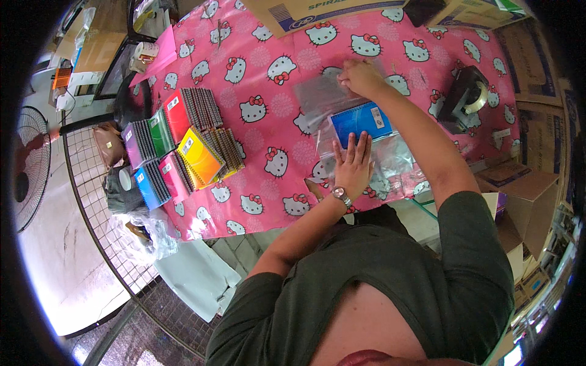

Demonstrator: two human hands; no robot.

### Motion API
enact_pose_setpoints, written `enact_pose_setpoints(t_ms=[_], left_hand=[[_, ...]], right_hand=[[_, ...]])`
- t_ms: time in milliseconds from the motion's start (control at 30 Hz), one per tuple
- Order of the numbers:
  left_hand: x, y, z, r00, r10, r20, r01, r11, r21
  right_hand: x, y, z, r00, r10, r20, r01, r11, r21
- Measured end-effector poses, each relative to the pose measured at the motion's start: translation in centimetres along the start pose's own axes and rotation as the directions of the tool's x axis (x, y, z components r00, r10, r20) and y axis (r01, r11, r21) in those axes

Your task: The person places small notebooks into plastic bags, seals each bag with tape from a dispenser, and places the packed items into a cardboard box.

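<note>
A blue spiral notebook (pixel 361 122) lies on the pink patterned tablecloth in front of me, with clear plastic under and around it. My left hand (pixel 353 163) rests flat, fingers stretched out, on the notebook's near edge and the clear plastic bag (pixel 394 157) below. Beyond the notebook, my right hand (pixel 360 78) is closed, its fingers bent together at the far part of a clear plastic sheet (pixel 314 97). Exactly how the fingertips grip it is too small to make out.
Several stacks of spiral notebooks (pixel 201 155) in different colours stand on the left. A black tape dispenser (pixel 458 100) sits at the right. Cardboard boxes (pixel 329 11) line the far edge, and an open carton (pixel 519 195) is beside the table's right side.
</note>
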State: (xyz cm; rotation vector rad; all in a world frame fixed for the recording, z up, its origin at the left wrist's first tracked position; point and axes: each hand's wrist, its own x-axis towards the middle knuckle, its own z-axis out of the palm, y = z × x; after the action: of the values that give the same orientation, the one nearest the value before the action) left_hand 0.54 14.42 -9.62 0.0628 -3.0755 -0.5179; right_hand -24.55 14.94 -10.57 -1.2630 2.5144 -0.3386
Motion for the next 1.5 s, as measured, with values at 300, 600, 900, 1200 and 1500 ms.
enact_pose_setpoints(t_ms=[300, 600, 900, 1200, 1500], left_hand=[[1.5, -1.4, -0.8, 0.997, 0.053, -0.047, -0.056, 0.996, -0.066], [8.8, -3.8, -5.8, 0.973, 0.037, -0.227, -0.007, 0.991, 0.131], [5.3, -4.1, -8.3, 0.985, 0.161, -0.058, -0.155, 0.983, 0.1], [6.8, -3.5, -3.0, 0.995, 0.077, -0.067, -0.069, 0.99, 0.123], [9.0, -3.5, -4.9, 0.961, 0.16, 0.225, -0.196, 0.97, 0.147]], right_hand=[[-2.3, -1.2, -2.4, 0.972, -0.223, -0.078, 0.216, 0.973, -0.085], [-13.3, -5.4, 1.1, 0.915, 0.079, -0.396, -0.102, 0.994, -0.037], [-14.0, -6.2, 2.8, 0.923, 0.028, -0.385, -0.085, 0.988, -0.13], [-17.7, -0.7, -2.0, 0.633, 0.39, -0.669, -0.555, 0.831, -0.04], [-19.4, -10.3, 3.5, 0.964, 0.136, -0.23, -0.136, 0.991, 0.016]])
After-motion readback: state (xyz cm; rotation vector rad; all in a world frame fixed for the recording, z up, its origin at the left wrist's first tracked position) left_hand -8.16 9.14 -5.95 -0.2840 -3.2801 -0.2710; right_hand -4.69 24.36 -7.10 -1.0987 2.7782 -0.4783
